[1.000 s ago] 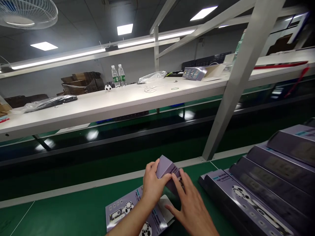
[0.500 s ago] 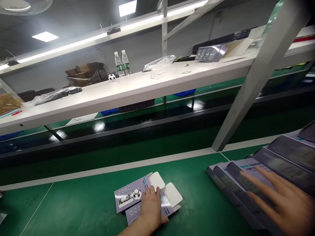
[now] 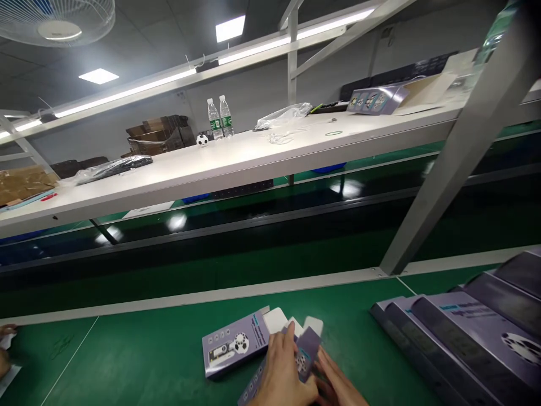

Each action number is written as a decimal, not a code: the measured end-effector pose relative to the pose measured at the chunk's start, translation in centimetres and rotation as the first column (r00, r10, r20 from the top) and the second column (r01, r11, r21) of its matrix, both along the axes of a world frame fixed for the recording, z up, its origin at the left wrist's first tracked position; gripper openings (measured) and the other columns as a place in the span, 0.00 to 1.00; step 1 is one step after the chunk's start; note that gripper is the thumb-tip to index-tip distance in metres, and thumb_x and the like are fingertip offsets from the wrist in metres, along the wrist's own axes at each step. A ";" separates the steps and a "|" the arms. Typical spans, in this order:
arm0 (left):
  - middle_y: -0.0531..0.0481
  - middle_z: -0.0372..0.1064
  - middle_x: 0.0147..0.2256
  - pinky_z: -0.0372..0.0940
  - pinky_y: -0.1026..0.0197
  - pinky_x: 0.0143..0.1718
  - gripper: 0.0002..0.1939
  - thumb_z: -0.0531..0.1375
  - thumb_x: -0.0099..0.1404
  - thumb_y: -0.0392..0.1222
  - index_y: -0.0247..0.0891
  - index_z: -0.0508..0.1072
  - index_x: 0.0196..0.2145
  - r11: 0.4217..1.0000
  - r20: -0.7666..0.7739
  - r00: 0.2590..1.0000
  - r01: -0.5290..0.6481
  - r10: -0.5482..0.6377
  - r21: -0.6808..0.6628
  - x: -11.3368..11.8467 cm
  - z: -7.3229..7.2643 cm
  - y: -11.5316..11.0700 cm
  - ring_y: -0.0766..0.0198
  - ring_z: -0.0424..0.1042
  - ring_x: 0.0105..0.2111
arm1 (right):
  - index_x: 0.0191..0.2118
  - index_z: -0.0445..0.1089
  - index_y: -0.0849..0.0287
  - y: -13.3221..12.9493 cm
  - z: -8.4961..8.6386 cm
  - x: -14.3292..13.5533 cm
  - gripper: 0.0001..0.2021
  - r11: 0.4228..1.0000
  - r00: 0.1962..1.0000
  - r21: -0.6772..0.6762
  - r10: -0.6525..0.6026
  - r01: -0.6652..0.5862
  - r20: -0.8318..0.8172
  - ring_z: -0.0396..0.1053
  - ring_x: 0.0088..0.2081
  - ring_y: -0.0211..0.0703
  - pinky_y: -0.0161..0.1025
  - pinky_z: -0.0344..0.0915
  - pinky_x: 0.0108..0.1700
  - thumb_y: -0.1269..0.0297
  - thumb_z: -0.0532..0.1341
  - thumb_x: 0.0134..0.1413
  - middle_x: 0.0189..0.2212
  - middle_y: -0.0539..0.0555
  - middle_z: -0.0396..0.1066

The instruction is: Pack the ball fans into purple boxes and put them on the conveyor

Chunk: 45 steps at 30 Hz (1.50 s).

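Observation:
A purple printed carton (image 3: 307, 345) with white flaps stands out between my two hands at the front of the green table. My left hand (image 3: 281, 366) grips it from the left, fingers bent over its top. On its right side, my right hand (image 3: 340, 383) holds the carton's edge, its fingertips partly hidden. Left of my left hand lies another purple carton (image 3: 234, 344), its white end flap open and a soccer-ball picture on its face. The lower part of the held carton is covered by my left hand.
Several purple cartons (image 3: 469, 321) lie overlapped in a row at the right. A slanted metal post (image 3: 439, 186) rises behind them. Across the back runs a white shelf (image 3: 190, 175) with two water bottles (image 3: 220, 118). Another person's hand (image 3: 5, 349) shows at the left edge.
My right hand has left the row of cartons at the right and come to the carton at my left hand. That carton has turned and tilted. The view has shifted slightly.

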<state>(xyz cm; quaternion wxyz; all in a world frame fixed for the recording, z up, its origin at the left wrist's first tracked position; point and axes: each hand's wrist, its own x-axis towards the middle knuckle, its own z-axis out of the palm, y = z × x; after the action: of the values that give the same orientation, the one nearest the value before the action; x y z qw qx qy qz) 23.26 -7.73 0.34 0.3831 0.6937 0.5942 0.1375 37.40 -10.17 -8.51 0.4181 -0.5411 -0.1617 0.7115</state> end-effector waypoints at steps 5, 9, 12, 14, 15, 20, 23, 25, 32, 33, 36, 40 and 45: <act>0.41 0.48 0.60 0.44 0.58 0.62 0.45 0.61 0.47 0.38 0.33 0.50 0.63 0.987 -0.083 0.990 -0.121 0.112 -0.104 -0.3 -1.2 -0.5 0.52 0.47 0.61 | 0.62 0.48 0.49 1.1 -1.1 0.2 0.53 0.998 0.999 -0.055 -0.041 0.041 -0.003 0.60 0.57 0.55 0.44 0.64 0.51 0.33 0.65 0.29 0.58 0.58 0.61; 0.34 0.50 0.60 0.43 0.52 0.63 0.53 0.64 0.45 0.39 0.25 0.44 0.64 0.928 -0.214 0.973 -0.153 0.082 -0.340 -1.0 -3.6 -0.7 0.46 0.49 0.61 | 0.62 0.46 0.48 0.5 -2.2 0.0 0.55 0.991 0.998 -0.113 -0.066 0.065 -0.010 0.57 0.59 0.55 0.48 0.60 0.55 0.33 0.66 0.25 0.60 0.57 0.57; 0.35 0.48 0.61 0.46 0.51 0.62 0.58 0.65 0.41 0.38 0.29 0.39 0.65 0.946 -0.267 0.961 -0.145 0.066 -0.290 -0.3 -4.6 -0.6 0.45 0.51 0.60 | 0.61 0.48 0.51 0.4 -2.0 -0.4 0.56 0.990 0.995 -0.112 -0.093 0.089 -0.034 0.57 0.59 0.55 0.45 0.62 0.53 0.36 0.68 0.24 0.61 0.59 0.56; 0.37 0.52 0.59 0.52 0.52 0.59 0.57 0.63 0.41 0.37 0.31 0.39 0.65 0.965 -0.286 0.957 -0.126 0.057 -0.228 0.3 -4.5 -0.5 0.47 0.57 0.57 | 0.61 0.48 0.54 0.7 -1.3 -0.3 0.55 0.989 0.992 -0.108 -0.113 0.106 -0.063 0.58 0.59 0.56 0.44 0.66 0.50 0.33 0.65 0.26 0.62 0.61 0.54; 0.37 0.54 0.58 0.55 0.52 0.57 0.55 0.61 0.42 0.37 0.31 0.40 0.65 0.973 -0.281 0.958 -0.116 0.057 -0.198 0.5 -4.1 -0.4 0.48 0.59 0.56 | 0.62 0.47 0.54 0.9 -0.6 -0.1 0.55 0.988 0.990 -0.103 -0.120 0.112 -0.078 0.58 0.58 0.57 0.44 0.67 0.49 0.30 0.63 0.28 0.62 0.61 0.52; 0.39 0.43 0.63 0.50 0.52 0.61 0.56 0.61 0.41 0.38 0.33 0.39 0.65 0.993 -0.127 0.986 -0.114 0.108 -0.041 0.6 -1.5 -1.2 0.46 0.47 0.62 | 0.64 0.41 0.55 1.7 4.4 1.5 0.50 0.989 0.984 0.038 -0.137 0.142 -0.117 0.56 0.59 0.58 0.47 0.67 0.51 0.30 0.54 0.41 0.64 0.60 0.49; 0.43 0.36 0.65 0.47 0.56 0.62 0.51 0.61 0.48 0.43 0.34 0.40 0.65 0.994 0.117 0.987 -0.112 0.112 -0.009 0.2 -1.0 -2.1 0.49 0.41 0.64 | 0.63 0.48 0.50 1.7 7.1 2.3 0.41 0.968 0.984 0.191 -0.142 0.162 -0.111 0.52 0.61 0.51 0.41 0.62 0.56 0.36 0.56 0.47 0.62 0.50 0.55; 0.44 0.40 0.65 0.48 0.60 0.62 0.40 0.54 0.58 0.51 0.34 0.46 0.64 0.992 0.316 0.942 -0.123 0.117 -0.003 -0.1 -1.5 -2.5 0.53 0.44 0.64 | 0.60 0.57 0.48 1.6 7.6 2.9 0.35 0.944 0.997 0.324 -0.072 0.057 0.033 0.50 0.62 0.52 0.42 0.57 0.59 0.40 0.60 0.46 0.61 0.48 0.56; 0.44 0.56 0.59 0.62 0.55 0.53 0.34 0.35 0.67 0.63 0.39 0.55 0.61 0.949 0.582 0.759 -0.155 0.293 -0.276 0.8 -1.4 -0.4 0.54 0.60 0.56 | 0.54 0.67 0.50 0.8 4.8 6.4 0.32 0.900 0.888 0.391 -0.010 -0.192 0.460 0.52 0.61 0.58 0.46 0.59 0.58 0.39 0.59 0.45 0.58 0.53 0.60; 0.44 0.55 0.59 0.59 0.55 0.55 0.33 0.37 0.68 0.62 0.39 0.54 0.61 0.948 0.584 0.755 -0.160 0.297 -0.275 1.2 -0.9 0.4 0.55 0.58 0.57 | 0.55 0.66 0.50 0.7 4.7 6.6 0.32 0.904 0.887 0.384 -0.009 -0.190 0.461 0.52 0.61 0.57 0.44 0.61 0.56 0.39 0.58 0.46 0.58 0.53 0.60; 0.43 0.50 0.61 0.52 0.54 0.59 0.32 0.47 0.67 0.59 0.37 0.52 0.62 0.947 0.625 0.736 -0.069 0.260 -0.314 2.5 0.8 2.5 0.54 0.51 0.61 | 0.56 0.65 0.51 0.1 5.0 6.8 0.34 0.900 0.888 0.413 -0.068 -0.143 0.455 0.54 0.60 0.56 0.41 0.63 0.54 0.38 0.57 0.45 0.58 0.53 0.61; 0.43 0.63 0.54 0.57 0.54 0.56 0.30 0.57 0.61 0.56 0.35 0.63 0.56 0.925 0.686 0.716 0.165 0.127 -0.343 4.1 1.9 3.0 0.54 0.61 0.55 | 0.52 0.68 0.54 -0.8 5.4 6.5 0.35 0.908 0.832 0.415 -0.185 -0.059 0.522 0.60 0.57 0.57 0.42 0.62 0.55 0.36 0.58 0.40 0.54 0.55 0.66; 0.48 0.67 0.50 0.59 0.54 0.54 0.30 0.62 0.56 0.41 0.39 0.62 0.56 0.910 0.665 0.740 0.198 0.105 -0.365 4.9 1.4 1.8 0.55 0.65 0.51 | 0.44 0.72 0.56 -0.9 5.9 6.7 0.27 0.939 0.782 0.341 -0.183 -0.039 0.595 0.71 0.46 0.57 0.44 0.68 0.47 0.41 0.59 0.43 0.40 0.56 0.76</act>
<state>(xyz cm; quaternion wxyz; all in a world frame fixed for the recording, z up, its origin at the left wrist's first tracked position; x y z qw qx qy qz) 28.20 -5.97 1.75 0.7117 0.5152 0.4132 0.2395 44.11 -11.10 -2.58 0.4549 -0.6708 -0.3872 0.4396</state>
